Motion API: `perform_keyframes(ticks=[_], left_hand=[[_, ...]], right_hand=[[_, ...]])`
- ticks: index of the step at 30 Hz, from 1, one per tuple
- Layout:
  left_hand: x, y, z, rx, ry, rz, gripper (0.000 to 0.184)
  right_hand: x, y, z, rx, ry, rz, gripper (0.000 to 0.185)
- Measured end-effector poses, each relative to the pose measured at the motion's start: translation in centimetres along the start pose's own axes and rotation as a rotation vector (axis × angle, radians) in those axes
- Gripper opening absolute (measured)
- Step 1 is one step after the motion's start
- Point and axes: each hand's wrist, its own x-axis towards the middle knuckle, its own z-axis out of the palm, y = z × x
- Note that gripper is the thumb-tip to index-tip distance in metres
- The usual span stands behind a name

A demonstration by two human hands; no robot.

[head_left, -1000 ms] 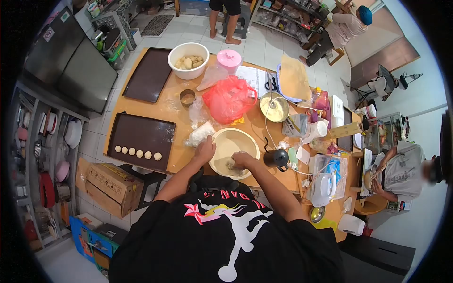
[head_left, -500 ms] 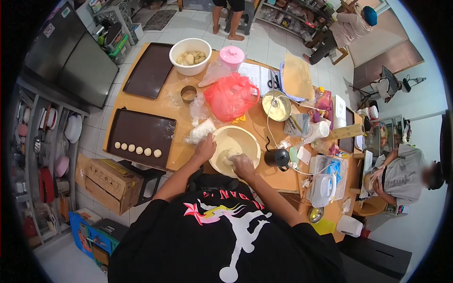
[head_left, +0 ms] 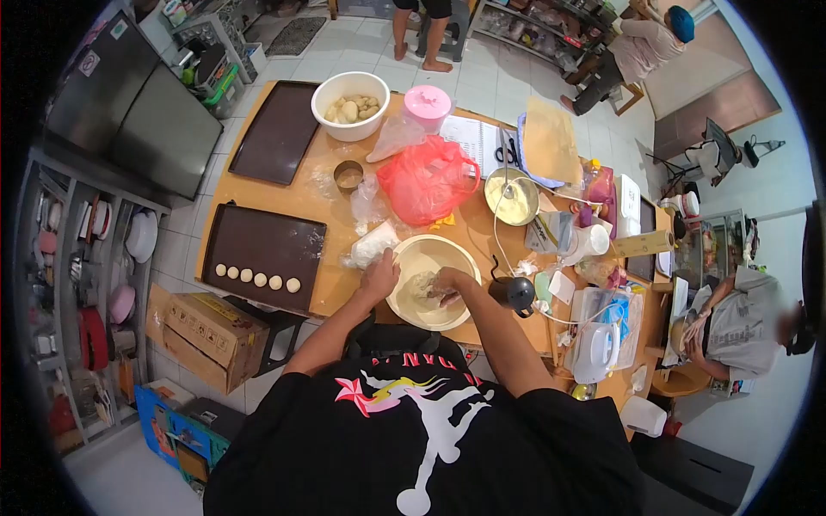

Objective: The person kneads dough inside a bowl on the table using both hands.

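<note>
A cream mixing bowl point(head_left: 430, 247) sits at the table's front edge, right before me. My left hand point(head_left: 380, 275) is closed on its left rim, next to a plastic bag of white powder point(head_left: 372, 247). Inside the bowl, my right hand point(head_left: 450, 284) has its fingers curled into a pale, crumbly dough point(head_left: 421, 285); part of the fingers is hidden in it. Left of the bowl lies a dark baking tray point(head_left: 267, 241) with a row of several small dough balls point(head_left: 261, 279) along its front.
A red plastic bag point(head_left: 428, 181), a metal ring point(head_left: 348, 175) and a white bowl of dough pieces point(head_left: 351, 108) stand behind. To the right are a black jug point(head_left: 514, 294) and a metal pan point(head_left: 512, 198) with a cord across it. A co-worker point(head_left: 731, 318) works at the far right.
My right hand has shifted slightly up and right within the bowl, working the dough. My left hand stays at the rim. The whole view has moved a little.
</note>
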Motion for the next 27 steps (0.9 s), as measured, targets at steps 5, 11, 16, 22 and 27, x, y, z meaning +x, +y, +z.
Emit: perform_keyframes(ticks=[5, 11, 16, 22, 27], left_hand=[[0.1, 0.1, -0.1, 0.017, -0.029, -0.032, 0.031], [0.2, -0.1, 0.1, 0.004, -0.020, -0.003, 0.032], [0.0, -0.2, 0.2, 0.012, 0.007, 0.000, 0.032], [0.0, -0.5, 0.0, 0.022, 0.002, 0.018, 0.032], [0.2, -1.0, 0.4, -0.006, 0.006, 0.012, 0.032]], right_hand=[[-4.4, -5.2, 0.2, 0.041, 0.172, 0.249, 0.017], [-5.7, -5.0, 4.7, -0.101, 0.790, 0.055, 0.013], [-5.9, -5.1, 8.7, -0.161, 0.986, -0.107, 0.033], [-10.2, -6.1, 6.9, -0.157, 0.905, -0.145, 0.034], [-11.1, -6.2, 5.4, -0.223, 0.835, 0.026, 0.035]])
